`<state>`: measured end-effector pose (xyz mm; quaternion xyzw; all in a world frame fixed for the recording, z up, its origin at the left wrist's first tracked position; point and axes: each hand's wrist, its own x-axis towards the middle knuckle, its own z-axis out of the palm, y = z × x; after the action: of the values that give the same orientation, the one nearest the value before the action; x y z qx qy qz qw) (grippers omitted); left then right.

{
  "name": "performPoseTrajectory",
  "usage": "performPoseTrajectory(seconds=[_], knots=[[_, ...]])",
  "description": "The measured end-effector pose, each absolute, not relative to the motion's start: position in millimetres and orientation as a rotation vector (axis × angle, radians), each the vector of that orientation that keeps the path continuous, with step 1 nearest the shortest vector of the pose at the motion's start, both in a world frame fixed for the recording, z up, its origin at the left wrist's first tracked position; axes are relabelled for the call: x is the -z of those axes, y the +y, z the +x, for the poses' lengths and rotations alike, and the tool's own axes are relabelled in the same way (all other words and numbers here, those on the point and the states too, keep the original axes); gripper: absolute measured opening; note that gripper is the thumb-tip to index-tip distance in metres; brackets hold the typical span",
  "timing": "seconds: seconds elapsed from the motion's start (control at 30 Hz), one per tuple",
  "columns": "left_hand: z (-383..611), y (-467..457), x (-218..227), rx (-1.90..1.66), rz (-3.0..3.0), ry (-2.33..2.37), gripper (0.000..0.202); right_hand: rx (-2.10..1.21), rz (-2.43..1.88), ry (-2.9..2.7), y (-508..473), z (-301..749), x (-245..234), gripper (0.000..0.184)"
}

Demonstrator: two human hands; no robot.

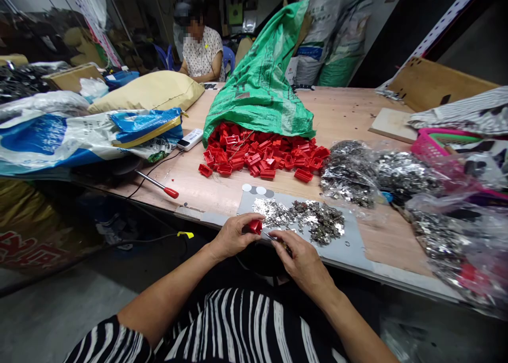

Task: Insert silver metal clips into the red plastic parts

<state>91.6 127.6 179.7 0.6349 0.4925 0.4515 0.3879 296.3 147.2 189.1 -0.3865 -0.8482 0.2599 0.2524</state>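
Note:
My left hand (pixel 235 237) pinches a small red plastic housing (pixel 255 226) at the table's front edge. In my right hand (pixel 298 254) is a thin metal-tipped hand tool (pixel 270 236), its tip close to the housing; my fingers hide most of its handle, and I cannot tell its exact kind. Just beyond both hands, small silvery metal pieces (pixel 273 214) and a darker heap of them (pixel 325 223) lie on a grey mat (pixel 353 246). Farther back, a pile of red plastic housings (pixel 254 154) spills from the mouth of a green woven sack (pixel 262 98).
Clear bags of metal pieces (pixel 351 172) crowd the right side near a pink basket (pixel 432 143). At left are a red-tipped lever (pixel 170 192), a white handheld device (pixel 190 139) with a cable, and a blue-white sack (pixel 79 141). Another person (pixel 203 51) sits across the table.

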Motion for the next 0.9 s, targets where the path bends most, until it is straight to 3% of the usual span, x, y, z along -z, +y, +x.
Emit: performPoseTrajectory(seconds=[0.9], knots=[[93,133,-175,-1.081,1.708,1.314,0.033,-0.488,-1.348,-2.462,140,269,-194,0.019]])
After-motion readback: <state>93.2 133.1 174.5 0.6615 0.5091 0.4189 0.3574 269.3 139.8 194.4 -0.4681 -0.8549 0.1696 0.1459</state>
